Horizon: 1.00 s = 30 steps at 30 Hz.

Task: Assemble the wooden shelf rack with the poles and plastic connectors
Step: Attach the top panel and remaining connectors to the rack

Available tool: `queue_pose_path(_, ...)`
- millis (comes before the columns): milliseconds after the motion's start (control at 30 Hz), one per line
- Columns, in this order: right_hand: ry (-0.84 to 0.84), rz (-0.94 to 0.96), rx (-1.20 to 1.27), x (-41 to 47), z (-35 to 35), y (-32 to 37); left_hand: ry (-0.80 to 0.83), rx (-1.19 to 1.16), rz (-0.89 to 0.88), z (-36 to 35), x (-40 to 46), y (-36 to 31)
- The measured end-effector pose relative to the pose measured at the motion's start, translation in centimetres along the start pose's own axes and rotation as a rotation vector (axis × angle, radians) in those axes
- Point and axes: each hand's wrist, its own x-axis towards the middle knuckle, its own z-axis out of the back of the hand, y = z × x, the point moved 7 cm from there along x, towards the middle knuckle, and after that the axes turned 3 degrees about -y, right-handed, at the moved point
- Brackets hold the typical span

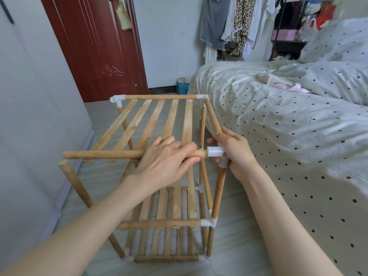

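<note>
On the floor beside the bed (278, 120) stands the rack (159, 120). The left hand (167, 162) curls around its front pole (99, 154); the right hand (237, 154) grips the white connector (215, 152) at the pole's end.

Red-brown door (95, 46), pale walls (169, 36), dotted bed (278, 126), hanging clothes (235, 24), grey floor (235, 246)

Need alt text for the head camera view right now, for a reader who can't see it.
A left hand grips a round wooden pole entering a white plastic corner connector held by the right hand, atop a slatted wooden shelf rack beside a polka-dot bed.
</note>
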Motion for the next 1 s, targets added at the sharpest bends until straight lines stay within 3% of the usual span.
queue_pose_path(400,-0.121,-0.017,-0.004,0.4,-0.8,-0.7,0.054,-0.033,0.073,0.5,0.3,0.5)
queue_pose_path(667,-0.111,-0.028,0.052,0.5,-2.8,-1.3,0.01,0.106,0.116,1.8,-0.6,1.1)
queue_pose_path(800,-0.066,-0.12,0.065,0.4,-3.2,-1.5,-0.031,0.065,0.052,2.3,-0.5,1.1)
queue_pose_path(900,0.033,-0.235,0.109,0.3,-3.9,-2.0,-0.068,-0.101,0.039,1.8,-0.8,0.6)
queue_pose_path(1000,0.027,-0.247,0.167,0.4,-4.3,-2.2,-0.083,-0.243,0.089,1.4,-1.1,0.8)
